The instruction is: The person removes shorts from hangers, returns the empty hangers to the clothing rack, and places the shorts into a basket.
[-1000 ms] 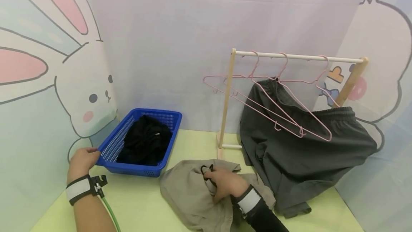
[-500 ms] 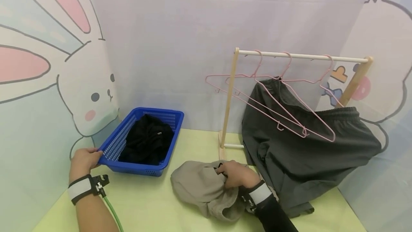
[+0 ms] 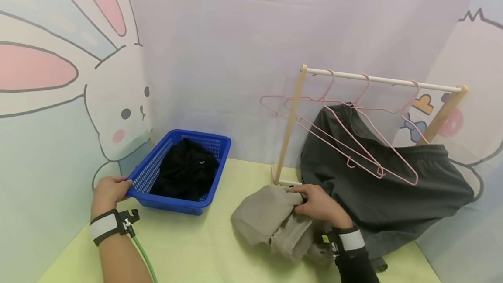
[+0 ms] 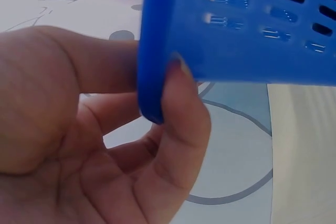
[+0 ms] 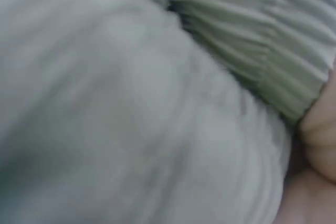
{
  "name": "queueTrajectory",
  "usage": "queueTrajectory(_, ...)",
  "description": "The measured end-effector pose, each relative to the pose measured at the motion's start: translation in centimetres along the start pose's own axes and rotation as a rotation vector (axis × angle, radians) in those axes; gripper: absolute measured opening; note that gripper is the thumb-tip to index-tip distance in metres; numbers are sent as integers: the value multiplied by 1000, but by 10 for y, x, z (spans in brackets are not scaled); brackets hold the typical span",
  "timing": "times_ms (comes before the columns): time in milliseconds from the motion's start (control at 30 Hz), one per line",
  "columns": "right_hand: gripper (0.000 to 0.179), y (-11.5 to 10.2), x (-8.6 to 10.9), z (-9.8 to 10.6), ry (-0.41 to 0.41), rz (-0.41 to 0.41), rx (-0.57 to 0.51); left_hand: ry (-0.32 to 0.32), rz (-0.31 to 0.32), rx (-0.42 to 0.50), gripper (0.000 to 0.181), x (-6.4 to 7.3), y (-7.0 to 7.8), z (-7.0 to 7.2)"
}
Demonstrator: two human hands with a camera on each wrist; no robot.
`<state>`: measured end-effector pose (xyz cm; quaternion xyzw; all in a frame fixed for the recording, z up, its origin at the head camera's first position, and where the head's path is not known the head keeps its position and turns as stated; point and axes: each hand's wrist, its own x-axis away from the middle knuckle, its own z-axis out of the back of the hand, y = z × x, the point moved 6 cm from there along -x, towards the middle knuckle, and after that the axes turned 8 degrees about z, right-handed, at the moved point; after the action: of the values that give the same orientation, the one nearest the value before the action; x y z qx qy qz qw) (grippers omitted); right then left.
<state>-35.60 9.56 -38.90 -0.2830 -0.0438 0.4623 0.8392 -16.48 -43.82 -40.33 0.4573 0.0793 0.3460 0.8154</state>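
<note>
My left hand (image 3: 110, 193) pinches the near left corner of a blue plastic basket (image 3: 170, 203) between thumb and fingers. The left wrist view shows the thumb and a fingertip on either side of the basket's rim (image 4: 153, 51). Crumpled black clothing (image 3: 186, 169) lies inside. My right hand (image 3: 320, 204) grips a bunched khaki garment (image 3: 265, 217) with a gathered elastic waistband (image 3: 292, 239), in front of the rack. Close up in the right wrist view, the khaki cloth (image 5: 147, 108) fills most of the picture, and only the hand's edge shows.
A small wooden rack (image 3: 292, 121) with a white rail (image 3: 377, 79) stands at the right. Pink hangers (image 3: 334, 141) hang from it. Dark grey elastic-waist shorts (image 3: 377, 195) hang there, their lower part reaching the yellow-green tabletop (image 3: 188, 248). Printed walls enclose the back and sides.
My right hand has drawn the khaki garment to the right and bunched it smaller, bringing its waistband into sight. The left hand keeps its hold on the basket. The head view has shifted slightly.
</note>
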Motion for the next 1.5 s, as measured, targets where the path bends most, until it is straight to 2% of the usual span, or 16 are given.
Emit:
queueTrajectory(133,45,-17,8,31,212,-8,-56,4,-13,-4,49,-1,5,3)
queueTrajectory(267,42,-51,-5,64,425,14,-129,14,-37,-14,50,-1,11,4)
queueTrajectory(400,35,-90,-39,88,615,33,-279,13,-36,-9,49,0,14,0)
queueTrajectory(500,31,-119,-73,95,716,117,-436,2,-42,-14,48,1,15,-4)
queueTrajectory(633,29,-148,-123,85,751,214,-648,-15,-61,-20,48,1,15,-11)
queueTrajectory(700,26,-155,-147,71,741,211,-702,-27,-63,-12,47,1,13,-14)
queueTrajectory(800,26,-158,-178,39,699,148,-714,-38,-65,-4,44,0,10,-17)
queueTrajectory(900,32,-153,-202,-2,632,56,-629,-33,-74,7,44,0,8,-18)
queueTrajectory(967,36,-149,-213,-31,555,-7,-502,-30,-78,16,44,1,7,-18)
queueTrajectory(1067,48,-148,-219,-73,399,-53,-257,-43,-67,34,46,3,2,-18)
queueTrajectory(1200,72,-159,-218,-118,134,-32,74,-57,-31,47,48,6,-7,-16)
queueTrajectory(1333,90,-172,-217,-142,-86,-49,303,-41,-35,53,48,5,-7,-9)
queueTrajectory(1500,91,-176,-221,-154,-271,-130,418,-29,-50,41,49,0,-2,-1)
